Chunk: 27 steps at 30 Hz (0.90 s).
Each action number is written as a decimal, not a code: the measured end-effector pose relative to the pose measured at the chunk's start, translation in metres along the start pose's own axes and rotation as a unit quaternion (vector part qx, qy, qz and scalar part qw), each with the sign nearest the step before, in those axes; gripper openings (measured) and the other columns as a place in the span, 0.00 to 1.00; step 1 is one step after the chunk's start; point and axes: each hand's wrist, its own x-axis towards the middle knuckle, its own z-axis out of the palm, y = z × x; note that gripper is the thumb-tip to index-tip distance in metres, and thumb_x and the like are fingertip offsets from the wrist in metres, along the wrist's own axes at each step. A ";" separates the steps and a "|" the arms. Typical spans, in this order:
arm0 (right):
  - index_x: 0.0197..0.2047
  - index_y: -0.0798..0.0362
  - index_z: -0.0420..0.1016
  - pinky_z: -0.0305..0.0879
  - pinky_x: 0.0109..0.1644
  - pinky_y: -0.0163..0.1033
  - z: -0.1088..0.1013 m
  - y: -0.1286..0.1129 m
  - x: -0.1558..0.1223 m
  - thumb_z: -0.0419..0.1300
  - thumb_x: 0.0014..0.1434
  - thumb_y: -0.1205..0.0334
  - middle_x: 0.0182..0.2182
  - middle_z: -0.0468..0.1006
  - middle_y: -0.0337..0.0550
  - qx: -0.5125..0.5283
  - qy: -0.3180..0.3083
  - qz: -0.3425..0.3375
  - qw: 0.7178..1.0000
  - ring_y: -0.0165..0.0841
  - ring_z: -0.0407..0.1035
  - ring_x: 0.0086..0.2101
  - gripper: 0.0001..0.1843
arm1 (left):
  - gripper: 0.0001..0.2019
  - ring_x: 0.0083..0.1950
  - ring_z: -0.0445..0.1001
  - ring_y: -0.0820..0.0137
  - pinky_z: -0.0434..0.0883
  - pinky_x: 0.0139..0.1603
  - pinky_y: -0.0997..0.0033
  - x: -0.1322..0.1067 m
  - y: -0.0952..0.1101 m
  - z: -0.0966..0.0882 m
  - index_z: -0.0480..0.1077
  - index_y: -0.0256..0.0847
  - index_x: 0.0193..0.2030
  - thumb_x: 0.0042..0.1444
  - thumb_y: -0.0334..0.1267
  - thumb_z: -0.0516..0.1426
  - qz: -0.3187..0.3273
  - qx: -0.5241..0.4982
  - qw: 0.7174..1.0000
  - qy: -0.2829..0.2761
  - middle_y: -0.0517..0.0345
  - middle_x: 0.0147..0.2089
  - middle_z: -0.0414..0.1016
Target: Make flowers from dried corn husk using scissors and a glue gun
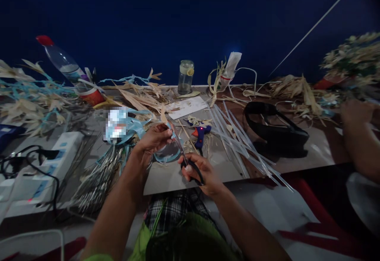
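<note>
My right hand (pixel 199 172) grips black-handled scissors (pixel 184 158), whose blades point up and away toward my left hand. Fingers of my left hand (pixel 154 138) pinch a thin pale-blue ribbon strip (pixel 166 156) together with a dried leaf piece (pixel 163 115), right at the scissor tips. The ribbon loops down onto the grey board (pixel 166 176) between my hands. Both hands are closed.
A blue glue gun (pixel 200 133), clear glue sticks (pixel 237 138) and a black tray (pixel 274 128) lie to the right. A wire bundle (pixel 99 178) and white power strips (pixel 38 170) lie left. A glass jar (pixel 185 76), plastic bottle (pixel 63 63) and dried husks line the back. Another person's arm (pixel 360 134) is far right.
</note>
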 end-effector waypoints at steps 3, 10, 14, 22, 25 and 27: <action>0.37 0.56 0.70 0.50 0.26 0.32 0.002 0.001 0.002 0.63 0.46 0.47 0.17 0.64 0.32 0.005 0.006 -0.007 1.000 0.22 0.55 0.18 0.22 | 0.16 0.22 0.63 0.80 0.59 0.20 0.80 0.000 0.001 0.000 0.69 0.33 0.26 0.33 0.38 0.68 0.000 0.002 1.000 0.001 0.61 0.22 0.64; 0.36 0.55 0.68 0.46 0.22 0.31 0.002 0.002 0.004 0.62 0.47 0.45 0.16 0.60 0.31 -0.022 0.000 -0.006 1.000 0.21 0.51 0.17 0.22 | 0.17 0.22 0.63 0.79 0.57 0.20 0.80 0.000 0.000 -0.003 0.68 0.33 0.24 0.32 0.40 0.69 0.002 -0.001 1.000 -0.014 0.60 0.23 0.65; 0.35 0.55 0.68 0.46 0.21 0.31 0.001 0.006 0.005 0.61 0.47 0.45 0.15 0.59 0.30 -0.028 0.002 -0.017 0.999 0.21 0.50 0.16 0.22 | 0.17 0.22 0.63 0.79 0.57 0.20 0.79 0.000 -0.001 -0.002 0.68 0.34 0.25 0.33 0.40 0.68 0.012 -0.004 1.000 -0.018 0.61 0.23 0.65; 0.35 0.55 0.67 0.54 0.24 0.30 0.011 0.000 0.010 0.64 0.43 0.45 0.18 0.64 0.32 -0.028 0.026 -0.003 0.999 0.22 0.57 0.19 0.23 | 0.18 0.20 0.60 0.81 0.56 0.20 0.79 0.001 -0.002 0.003 0.65 0.35 0.22 0.33 0.42 0.68 0.011 -0.003 1.000 -0.016 0.62 0.20 0.63; 0.34 0.55 0.67 0.53 0.23 0.30 0.013 0.001 0.012 0.63 0.44 0.44 0.17 0.63 0.31 -0.026 0.026 -0.009 0.999 0.21 0.55 0.18 0.23 | 0.18 0.19 0.60 0.81 0.56 0.20 0.79 0.000 -0.002 0.003 0.65 0.35 0.22 0.32 0.42 0.68 0.007 -0.002 1.000 -0.015 0.62 0.20 0.63; 0.35 0.55 0.67 0.52 0.22 0.30 0.011 0.004 0.013 0.62 0.45 0.44 0.16 0.62 0.30 -0.032 0.027 -0.018 0.999 0.21 0.54 0.17 0.23 | 0.18 0.19 0.59 0.81 0.56 0.20 0.78 0.000 -0.001 0.004 0.64 0.35 0.21 0.32 0.43 0.68 0.002 0.003 1.000 -0.007 0.63 0.19 0.63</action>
